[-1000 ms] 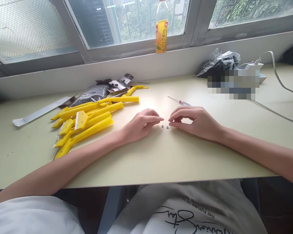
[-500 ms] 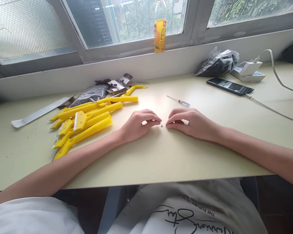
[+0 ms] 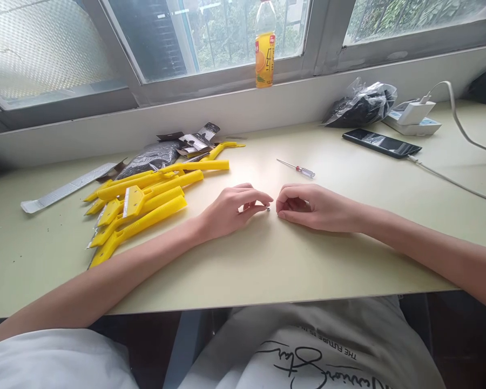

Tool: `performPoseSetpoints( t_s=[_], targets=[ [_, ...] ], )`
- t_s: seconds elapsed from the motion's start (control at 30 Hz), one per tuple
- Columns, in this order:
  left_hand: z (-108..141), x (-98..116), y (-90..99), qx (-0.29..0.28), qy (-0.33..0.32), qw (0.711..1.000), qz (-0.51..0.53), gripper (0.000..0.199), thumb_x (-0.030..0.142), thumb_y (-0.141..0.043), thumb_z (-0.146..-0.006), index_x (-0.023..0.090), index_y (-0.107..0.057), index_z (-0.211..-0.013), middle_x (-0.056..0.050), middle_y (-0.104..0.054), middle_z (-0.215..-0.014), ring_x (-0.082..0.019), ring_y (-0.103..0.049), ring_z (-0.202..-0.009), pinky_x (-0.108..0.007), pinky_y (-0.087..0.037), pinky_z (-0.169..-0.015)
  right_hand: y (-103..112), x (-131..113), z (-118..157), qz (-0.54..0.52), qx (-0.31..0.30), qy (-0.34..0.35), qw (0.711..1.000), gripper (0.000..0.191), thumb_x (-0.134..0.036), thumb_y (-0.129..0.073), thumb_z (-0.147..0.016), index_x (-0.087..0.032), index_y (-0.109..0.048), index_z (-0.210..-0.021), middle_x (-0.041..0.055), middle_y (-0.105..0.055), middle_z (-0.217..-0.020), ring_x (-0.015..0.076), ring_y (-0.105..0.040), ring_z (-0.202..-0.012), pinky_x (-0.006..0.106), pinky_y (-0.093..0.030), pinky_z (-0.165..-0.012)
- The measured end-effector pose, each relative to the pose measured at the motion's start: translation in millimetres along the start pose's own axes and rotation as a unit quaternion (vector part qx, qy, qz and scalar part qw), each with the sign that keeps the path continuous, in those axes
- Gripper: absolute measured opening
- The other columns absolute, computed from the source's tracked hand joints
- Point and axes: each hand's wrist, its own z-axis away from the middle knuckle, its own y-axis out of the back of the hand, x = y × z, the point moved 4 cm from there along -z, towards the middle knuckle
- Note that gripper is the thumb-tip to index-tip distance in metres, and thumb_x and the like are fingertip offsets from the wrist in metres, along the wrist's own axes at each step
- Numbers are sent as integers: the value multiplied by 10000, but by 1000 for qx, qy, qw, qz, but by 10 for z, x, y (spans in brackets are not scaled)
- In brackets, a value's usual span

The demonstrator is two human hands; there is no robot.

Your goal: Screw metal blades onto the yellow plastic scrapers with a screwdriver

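A tiny metal piece (image 3: 268, 209) lies on the pale table between my hands. My left hand (image 3: 237, 210) rests on its side just left of it, thumb tip touching or nearly touching the piece, with a gap between thumb and forefinger. My right hand (image 3: 314, 208) lies to the right, its fingers curled toward the thumb; whatever they may hold is hidden. Beyond my hands is a screwdriver (image 3: 298, 168) with a clear handle. Several yellow scrapers (image 3: 146, 213) are piled left of my left hand.
Behind the scrapers lie a dark plastic bag (image 3: 152, 156), black-and-white packaging (image 3: 198, 140) and a paper strip (image 3: 67, 189). At the right are a phone (image 3: 383, 143) with its cable, another bag (image 3: 360, 105) and a charger (image 3: 416, 113). A bottle (image 3: 264, 59) stands on the sill.
My left hand has shifted slightly right to the tiny metal piece, and its thumb and forefinger have parted. My right hand's fingers have curled further in.
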Motion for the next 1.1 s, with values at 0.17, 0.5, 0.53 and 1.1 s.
performPoseSetpoints(
  t_s=[0.17,0.5,0.53,1.1],
  targets=[
    [-13,21,-2,15,-9,1000,-9,150,190,-602,-988,170,-731,-1062,-60,-743,-894,-109,-635,-728,-222,-523,-688,-15,-9,7,16,29,26,999,92,-257,-630,-892,-193,-688,-924,43,-638,-892,147,-541,-717,293,-460,-663],
    [-18,-13,-35,5,8,1000,-2,140,171,-650,-956,180,-734,-1068,-52,-749,-889,-115,-653,-754,-219,-528,-679,-30,-37,17,25,44,63,997,71,-200,-624,-894,-203,-689,-923,53,-643,-927,146,-539,-708,289,-480,-659],
    [-18,-14,-35,4,9,1000,-3,140,174,-647,-958,182,-733,-1068,-53,-751,-894,-118,-655,-759,-222,-529,-679,-29,-37,17,24,44,64,997,71,-204,-624,-897,-203,-689,-925,53,-643,-927,145,-539,-708,288,-481,-660],
    [-28,-36,-48,-34,-29,999,13,200,194,-582,-991,203,-780,-1010,-73,-784,-959,-173,-663,-854,-294,-558,-769,-7,4,13,5,36,38,999,208,-382,-648,-932,-211,-747,-998,75,-669,-963,156,-579,-725,319,-486,-675]
  ],
)
